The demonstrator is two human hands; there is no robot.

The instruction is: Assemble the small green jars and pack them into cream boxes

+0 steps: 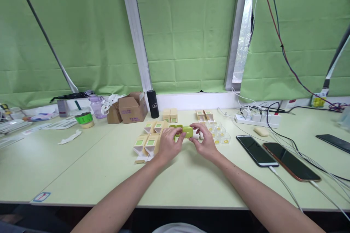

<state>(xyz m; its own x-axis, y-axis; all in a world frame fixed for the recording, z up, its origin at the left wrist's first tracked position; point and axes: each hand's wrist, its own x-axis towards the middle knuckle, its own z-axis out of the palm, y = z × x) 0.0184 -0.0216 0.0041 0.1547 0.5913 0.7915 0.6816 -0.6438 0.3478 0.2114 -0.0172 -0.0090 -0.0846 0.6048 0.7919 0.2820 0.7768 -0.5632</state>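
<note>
A small, rounded yellow-green case (187, 131) is held up off the table between my two hands. My left hand (170, 142) grips its left end between thumb and fingers. At its right end, the thumb and fingertips of my right hand (205, 143) close on the edge. More green pieces (175, 126) show just behind my left fingers, partly hidden. Something white (195, 134) sits behind the right fingers, its kind unclear. Open cardboard boxes with green labels (151, 143) stand left of my left hand. Beyond my right hand lies a clear plastic tray (225, 138) with yellow dots.
Small cartons (170, 115) and a black cylinder (152, 104) stand at the back, beside a brown cardboard box (133, 107). A lidded cup (84, 118) is to the left. Two phones (257, 151) with cables and a power strip (257, 119) occupy the right.
</note>
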